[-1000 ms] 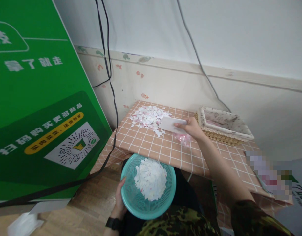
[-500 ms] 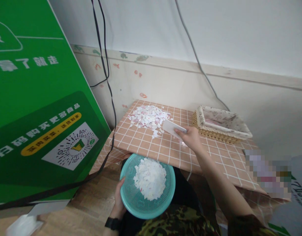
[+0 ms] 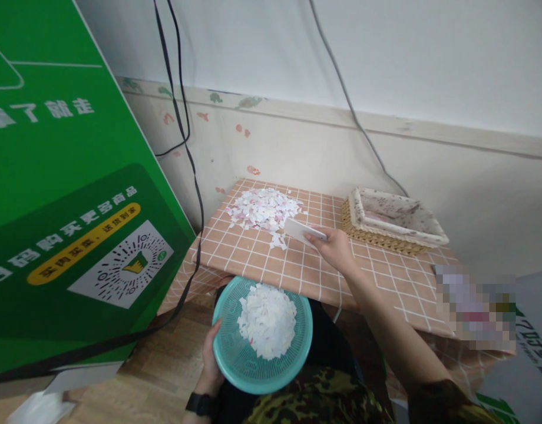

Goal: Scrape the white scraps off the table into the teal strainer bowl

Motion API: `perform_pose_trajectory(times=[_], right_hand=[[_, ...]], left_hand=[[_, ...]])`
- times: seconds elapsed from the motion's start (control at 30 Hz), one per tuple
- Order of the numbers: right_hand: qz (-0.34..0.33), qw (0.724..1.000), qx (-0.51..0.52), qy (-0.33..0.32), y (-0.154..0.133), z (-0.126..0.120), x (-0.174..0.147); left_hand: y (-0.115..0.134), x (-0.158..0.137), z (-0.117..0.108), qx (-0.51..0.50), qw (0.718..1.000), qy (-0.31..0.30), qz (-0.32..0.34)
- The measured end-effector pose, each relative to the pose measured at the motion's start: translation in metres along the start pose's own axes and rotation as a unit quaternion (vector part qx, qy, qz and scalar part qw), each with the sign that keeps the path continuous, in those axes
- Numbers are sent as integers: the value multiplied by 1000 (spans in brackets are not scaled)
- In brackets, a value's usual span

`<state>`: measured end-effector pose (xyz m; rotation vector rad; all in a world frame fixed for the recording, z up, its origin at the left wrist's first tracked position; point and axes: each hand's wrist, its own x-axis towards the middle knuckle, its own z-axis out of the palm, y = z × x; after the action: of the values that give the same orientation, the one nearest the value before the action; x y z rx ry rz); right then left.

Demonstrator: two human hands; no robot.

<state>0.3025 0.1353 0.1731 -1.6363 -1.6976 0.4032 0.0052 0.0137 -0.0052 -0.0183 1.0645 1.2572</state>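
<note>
My left hand (image 3: 211, 348) grips the left rim of a round teal plastic basket (image 3: 229, 365) below the table's front edge; some of its fingers are hidden under the rim. Inside the basket lies a heap of white paper scraps (image 3: 268, 323). Over the tabletop, my right hand (image 3: 334, 248) is closed on the right end of a flat white card-like panel (image 3: 300, 231). The panel is tilted, its left end beside a pile of white and pinkish paper scraps (image 3: 264, 207) on the table. A few scraps lie just left of the panel.
A brown checked cloth covers the table (image 3: 248, 253). On its right stands a cloth-lined wicker basket (image 3: 386, 238). The wall is behind. A green printed panel (image 3: 98, 176) rises on the left, with a black cable (image 3: 199, 224) hanging before it.
My right hand has moved slightly left with the white panel, closer to the scrap pile. The view has shifted a little to the right. My left hand keeps its hold on the teal basket.
</note>
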Motion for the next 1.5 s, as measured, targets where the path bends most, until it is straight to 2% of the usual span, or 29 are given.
perform_pose_trajectory(times=[0.2, 0.4, 0.6, 0.77, 0.83, 1.0, 1.2, 1.4, 1.5], right_hand=[[-9, 1000, 5, -22, -4, -2, -10], [-25, 999, -7, 38, -4, 8, -11], [-27, 1000, 0, 5, -2, 14, -17], [-18, 997, -18, 67, -3, 15, -22], [-16, 998, -22, 57, -4, 18, -22], [-9, 1000, 15, -17, -5, 21, -24], [-23, 999, 25, 19, -4, 24, -17], [-53, 996, 43, -52, -12, 28, -14], [-59, 997, 46, -25, -14, 25, -18]], left_hand=[[-1, 1, -2, -5, 1000, 3, 27], [-1, 2, -3, 2, 1000, 7, 19], [-3, 5, -7, -6, 1000, -14, 6], [-3, 6, -8, -3, 1000, 2, 18], [-2, 5, -6, 1, 1000, 8, 16], [-1, 1, -3, 0, 1000, 11, 7], [0, 2, -4, 0, 1000, 0, 16], [0, 1, -2, -8, 1000, 2, 17], [1, -1, -1, -2, 1000, 11, 13]])
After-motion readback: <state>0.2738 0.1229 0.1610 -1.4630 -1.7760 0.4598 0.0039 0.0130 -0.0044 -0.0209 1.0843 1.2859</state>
